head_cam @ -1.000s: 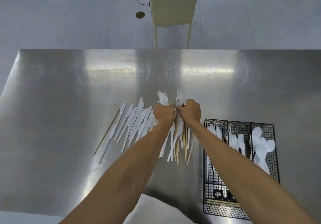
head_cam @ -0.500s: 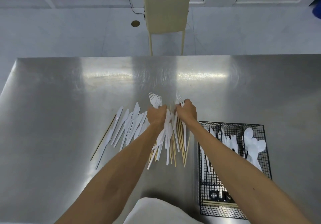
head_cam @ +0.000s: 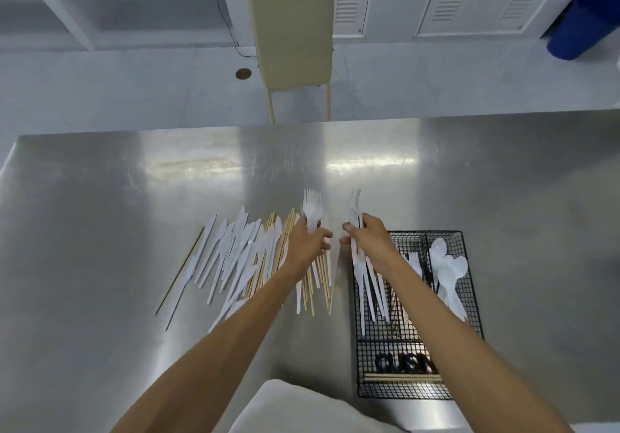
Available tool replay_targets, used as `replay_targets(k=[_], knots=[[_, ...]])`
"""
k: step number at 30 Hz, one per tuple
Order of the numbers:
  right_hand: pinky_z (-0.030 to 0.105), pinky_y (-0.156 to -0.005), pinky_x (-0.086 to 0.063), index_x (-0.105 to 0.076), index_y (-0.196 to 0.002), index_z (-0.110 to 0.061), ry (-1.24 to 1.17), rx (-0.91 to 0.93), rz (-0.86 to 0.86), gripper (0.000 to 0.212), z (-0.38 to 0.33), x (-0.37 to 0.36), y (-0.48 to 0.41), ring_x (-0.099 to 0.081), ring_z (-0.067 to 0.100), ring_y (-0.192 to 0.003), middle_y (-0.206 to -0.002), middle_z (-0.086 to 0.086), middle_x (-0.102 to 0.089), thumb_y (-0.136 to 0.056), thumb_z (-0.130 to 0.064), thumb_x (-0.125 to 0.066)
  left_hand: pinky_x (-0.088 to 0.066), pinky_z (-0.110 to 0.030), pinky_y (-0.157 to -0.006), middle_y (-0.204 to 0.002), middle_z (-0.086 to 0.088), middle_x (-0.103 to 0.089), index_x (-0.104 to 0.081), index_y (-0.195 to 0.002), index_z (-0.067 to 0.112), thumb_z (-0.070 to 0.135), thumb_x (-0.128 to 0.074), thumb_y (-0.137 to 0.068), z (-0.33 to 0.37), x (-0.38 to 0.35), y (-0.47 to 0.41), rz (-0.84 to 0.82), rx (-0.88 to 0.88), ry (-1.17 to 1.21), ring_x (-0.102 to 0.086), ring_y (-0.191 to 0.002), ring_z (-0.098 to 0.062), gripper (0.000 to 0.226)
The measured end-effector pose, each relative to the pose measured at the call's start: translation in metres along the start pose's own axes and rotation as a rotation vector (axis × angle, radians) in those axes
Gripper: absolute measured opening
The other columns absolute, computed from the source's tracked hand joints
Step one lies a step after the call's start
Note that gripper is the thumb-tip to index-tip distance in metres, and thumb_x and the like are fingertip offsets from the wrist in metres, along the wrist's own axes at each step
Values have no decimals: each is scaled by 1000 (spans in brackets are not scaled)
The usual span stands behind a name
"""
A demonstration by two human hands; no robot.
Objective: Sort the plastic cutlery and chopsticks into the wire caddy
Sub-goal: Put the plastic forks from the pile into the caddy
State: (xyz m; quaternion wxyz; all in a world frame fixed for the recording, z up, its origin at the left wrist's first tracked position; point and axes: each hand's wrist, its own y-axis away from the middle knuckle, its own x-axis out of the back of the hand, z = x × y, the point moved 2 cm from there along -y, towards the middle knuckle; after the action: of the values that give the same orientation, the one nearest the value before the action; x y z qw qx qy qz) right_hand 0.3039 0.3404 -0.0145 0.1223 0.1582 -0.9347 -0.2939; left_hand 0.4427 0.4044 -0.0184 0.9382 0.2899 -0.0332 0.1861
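My left hand [head_cam: 307, 246] grips a bunch of white plastic forks [head_cam: 312, 209] whose tines point away from me, above the pile in the middle of the steel table. My right hand [head_cam: 369, 241] holds a second bunch of white forks [head_cam: 364, 274], with handles hanging over the left part of the black wire caddy [head_cam: 469, 301]. White spoons [head_cam: 448, 266] lie in the caddy's right compartment, a few forks [head_cam: 414, 261] in the middle one, and chopsticks [head_cam: 402, 378] across its near end. White plastic knives [head_cam: 231, 251] and wooden chopsticks [head_cam: 283, 241] lie fanned out to the left.
One chopstick [head_cam: 179, 273] lies apart at the far left of the pile. The steel table [head_cam: 100, 231] stretches left and far. A beige chair [head_cam: 292, 26] stands beyond the far edge. White cloth [head_cam: 295, 409] shows at the near edge.
My hands were together over the pile. They have drawn apart, each with a bunch of forks, and my right hand has moved right toward the caddy.
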Motion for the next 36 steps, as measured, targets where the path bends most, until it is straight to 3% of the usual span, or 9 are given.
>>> replay_targets(k=[5, 11, 13, 16, 20, 22, 25, 33, 36], knots=[[36, -64, -59, -70, -104, -8, -38, -12, 41, 16, 29, 46, 38, -75, 25, -79, -94, 10, -76, -92, -1, -62, -60, -40, -73, -93, -8, -74, -60, -107, 6, 18, -59, -93, -10, -49, 34, -133, -14, -4, -73, -72, -18, 18], [46, -75, -62, -65, -97, -21, 163, -62, 153, 18, 89, 105, 58, -72, 21, -91, -103, 0, -73, -84, -30, -72, -62, -34, -62, -89, -11, -72, -54, -96, 1, 6, -54, -97, -26, -119, 69, -171, 68, 33, -75, -70, -20, 4], [39, -68, -63, -63, -105, -18, 160, -58, 163, 17, 99, 117, 61, -73, 19, -89, -108, 4, -70, -90, -25, -69, -62, -37, -62, -92, -20, -72, -52, -102, -15, 6, -56, -95, -36, -140, 70, -162, 99, 10, -75, -68, -19, 22], [35, -64, -62, -62, -102, -14, 215, -59, 191, 7, 100, 127, 68, -74, 17, -81, -101, 7, -72, -95, -13, -62, -60, -50, -63, -89, -23, -71, -62, -95, -9, 12, -60, -90, -49, -163, 68, -95, 117, -85, -73, -70, -27, 21], [40, -70, -60, -61, -102, -8, 367, -37, 201, 10, 104, 133, 65, -68, 19, -77, -97, 15, -71, -94, -14, -62, -44, -22, -40, -69, -11, -58, -56, -78, 0, 14, -58, -92, -41, -179, 73, -36, 91, -201, -50, -49, -14, 20], [39, -90, -55, -59, -127, -7, 379, -32, 166, 33, 102, 134, 65, -67, 24, -103, -119, 13, -68, -95, -13, -61, -27, -15, -35, -59, -3, -43, -44, -64, 10, 11, -53, -95, -38, -183, 74, -55, 71, -250, -36, -44, -9, 32], [34, -103, -42, -49, -141, -4, 421, -37, 117, 44, 100, 136, 65, -55, 25, -127, -138, 12, -58, -97, -8, -54, -27, -18, -39, -58, 1, -37, -33, -60, 14, 7, -46, -95, -38, -185, 73, -94, 92, -326, -33, -47, -9, 39], [35, -103, -43, -52, -137, -3, 540, -18, 47, 39, 99, 139, 65, -56, 27, -125, -136, 14, -59, -99, -9, -49, -29, -25, -49, -69, -2, -41, -40, -68, 12, 5, -39, -93, -30, -183, 75, -195, 181, -357, -36, -55, -11, 26], [36, -104, -43, -49, -141, -4, 593, -21, 8, 42, 103, 139, 66, -54, 27, -127, -138, 14, -57, -99, -11, -50, -42, -23, -67, -121, -14, -53, -48, -123, -4, 10, -37, -98, -27, -181, 80, -322, 219, -382, -53, -95, -19, 31]])
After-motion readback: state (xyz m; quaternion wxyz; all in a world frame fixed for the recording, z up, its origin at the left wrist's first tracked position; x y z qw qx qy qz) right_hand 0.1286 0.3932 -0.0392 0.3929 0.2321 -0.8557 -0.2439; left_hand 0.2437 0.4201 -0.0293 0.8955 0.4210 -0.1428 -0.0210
